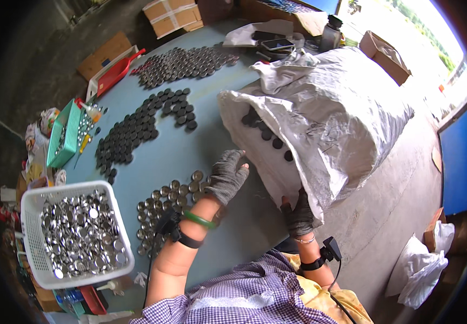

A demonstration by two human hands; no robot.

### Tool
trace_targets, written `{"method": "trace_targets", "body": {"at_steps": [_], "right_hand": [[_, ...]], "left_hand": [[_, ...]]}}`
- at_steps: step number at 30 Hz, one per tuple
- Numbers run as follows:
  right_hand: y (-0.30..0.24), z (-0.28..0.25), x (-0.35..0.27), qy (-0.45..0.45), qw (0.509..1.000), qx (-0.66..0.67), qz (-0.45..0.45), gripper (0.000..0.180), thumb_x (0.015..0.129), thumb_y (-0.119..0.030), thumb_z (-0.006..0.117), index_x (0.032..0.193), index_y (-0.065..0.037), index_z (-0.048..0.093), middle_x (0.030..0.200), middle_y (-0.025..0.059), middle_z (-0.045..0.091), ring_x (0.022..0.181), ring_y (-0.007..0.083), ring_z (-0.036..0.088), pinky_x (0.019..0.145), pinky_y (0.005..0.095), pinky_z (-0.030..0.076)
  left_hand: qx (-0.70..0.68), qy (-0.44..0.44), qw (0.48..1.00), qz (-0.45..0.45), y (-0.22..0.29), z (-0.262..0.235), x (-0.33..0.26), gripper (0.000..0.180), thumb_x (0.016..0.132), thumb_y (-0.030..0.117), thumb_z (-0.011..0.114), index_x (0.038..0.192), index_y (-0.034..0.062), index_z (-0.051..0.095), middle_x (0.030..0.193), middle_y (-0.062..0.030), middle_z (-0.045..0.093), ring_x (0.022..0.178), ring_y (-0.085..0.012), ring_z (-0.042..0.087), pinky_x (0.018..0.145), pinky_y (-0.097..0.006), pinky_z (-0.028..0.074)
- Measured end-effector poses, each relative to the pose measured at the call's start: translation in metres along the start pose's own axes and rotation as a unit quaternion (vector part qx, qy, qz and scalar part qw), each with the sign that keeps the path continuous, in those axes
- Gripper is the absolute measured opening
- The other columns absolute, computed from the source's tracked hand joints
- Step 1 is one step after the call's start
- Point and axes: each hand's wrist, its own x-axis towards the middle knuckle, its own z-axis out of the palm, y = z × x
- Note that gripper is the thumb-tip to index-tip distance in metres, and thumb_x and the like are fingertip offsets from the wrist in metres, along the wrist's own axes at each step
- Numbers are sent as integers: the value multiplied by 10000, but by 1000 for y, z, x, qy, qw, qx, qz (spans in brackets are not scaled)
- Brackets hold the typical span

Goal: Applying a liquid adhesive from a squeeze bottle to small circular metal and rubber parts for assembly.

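Observation:
A large white woven sack (347,124) lies on the right side of the table, its mouth turned toward me. Several dark round caps (278,143) lie inside on its lower lip. My right hand (298,217), in a grey fingerless glove, grips the near edge of the mouth; the sack partly hides its fingers. My left hand (227,177), gloved the same way, is beside the left edge of the mouth, thumb and fingers apart, with nothing seen in it. Silvery round caps (174,195) lie on the table beneath my left wrist.
Rows of dark caps (136,129) and another patch of caps (185,63) cover the blue-green table (204,148). At left stand a white basket (125,237) of silvery caps and a green basket (71,135). A red dustpan (115,74), phone (278,44) and dark bottle (331,35) lie farther back.

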Motion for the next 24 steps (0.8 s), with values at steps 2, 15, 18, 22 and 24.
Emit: {"method": "trace_targets", "body": {"at_steps": [2, 15, 18, 22, 24], "right_hand": [[20, 5, 8, 73, 993, -67, -63, 668, 855, -313, 649, 1367, 59, 435, 1284, 298, 523, 1208, 441, 502, 1021, 489, 413], [69, 28, 67, 94, 992, -57, -66, 497, 831, -306, 653, 1247, -40, 591, 1170, 206, 621, 1049, 413, 592, 946, 465, 464], [72, 26, 77, 95, 992, -54, -62, 491, 837, -303, 648, 1250, -44, 591, 1176, 202, 621, 1055, 407, 592, 948, 462, 465], [69, 27, 80, 88, 992, -49, -70, 483, 844, -299, 642, 1255, -50, 592, 1185, 198, 620, 1063, 398, 593, 950, 457, 466], [67, 28, 82, 87, 992, -48, -76, 480, 847, -298, 640, 1257, -53, 592, 1189, 195, 619, 1067, 393, 593, 951, 455, 466]], "left_hand": [[93, 5, 995, 40, -17, 28, 34, 432, 802, 197, 692, 1187, 38, 578, 1175, -200, 580, 1078, -415, 562, 936, -462, 473], [268, -168, 946, 64, -150, 114, 173, 611, 862, 426, 599, 1289, 3, 489, 1347, -236, 462, 1255, -401, 438, 1073, -487, 337], [266, -174, 946, 61, -126, 123, 173, 562, 858, 416, 597, 1237, 10, 511, 1293, -226, 485, 1209, -395, 458, 1043, -489, 347], [258, -170, 948, 72, -98, 129, 167, 497, 853, 401, 594, 1168, 19, 540, 1220, -211, 516, 1147, -386, 484, 1003, -492, 360], [251, -168, 950, 79, -88, 132, 162, 467, 851, 394, 592, 1133, 24, 554, 1184, -204, 531, 1117, -382, 497, 983, -494, 366]]}}
